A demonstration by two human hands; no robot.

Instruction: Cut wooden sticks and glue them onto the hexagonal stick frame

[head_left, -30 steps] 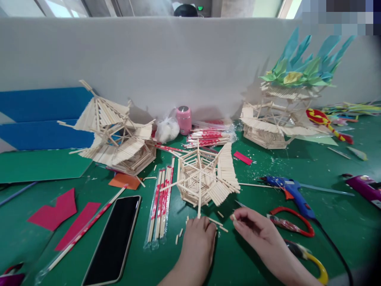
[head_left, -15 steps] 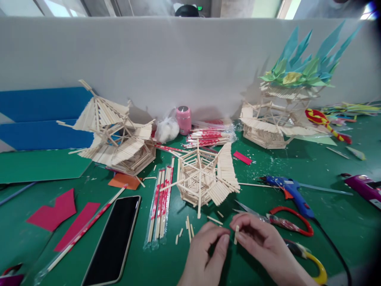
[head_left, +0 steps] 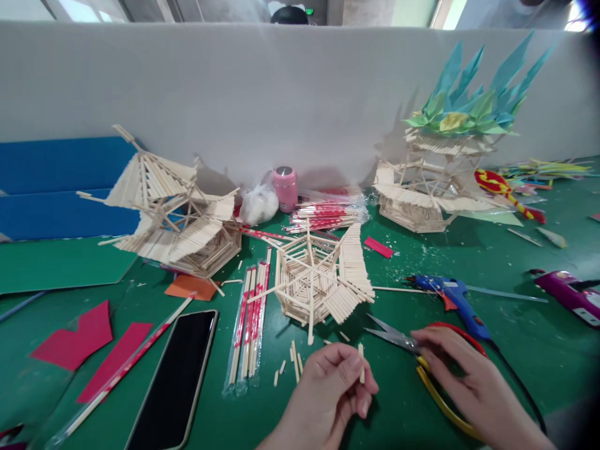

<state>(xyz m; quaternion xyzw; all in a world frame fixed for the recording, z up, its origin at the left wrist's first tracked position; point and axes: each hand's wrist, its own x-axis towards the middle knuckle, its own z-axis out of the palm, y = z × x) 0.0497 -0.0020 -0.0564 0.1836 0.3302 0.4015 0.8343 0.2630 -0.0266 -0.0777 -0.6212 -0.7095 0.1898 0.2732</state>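
My left hand (head_left: 330,384) is closed, with a short piece of wooden stick (head_left: 361,364) pinched upright between thumb and fingers. To the right, my right hand (head_left: 462,369) has its fingers closed at the pivot of a pair of scissors (head_left: 392,335). The blades lie parted and point left; a red and a yellow handle loop show around the hand, partly covered by it. Just beyond my hands stands a webbed framework of wooden sticks (head_left: 309,275), with slatted panels on its right side. Cut stick bits (head_left: 295,359) lie left of my left hand.
A blue glue gun (head_left: 450,294) with its cord lies at right. Wrapped chopsticks (head_left: 250,322) and a phone (head_left: 175,375) are at left. Larger stick models stand at back left (head_left: 182,219) and back right (head_left: 412,194). A pink flask (head_left: 285,189) stands by the white partition (head_left: 210,87).
My right hand has left the short stick and moved right onto the scissors. My left hand now holds the stick alone. The view has shifted slightly.
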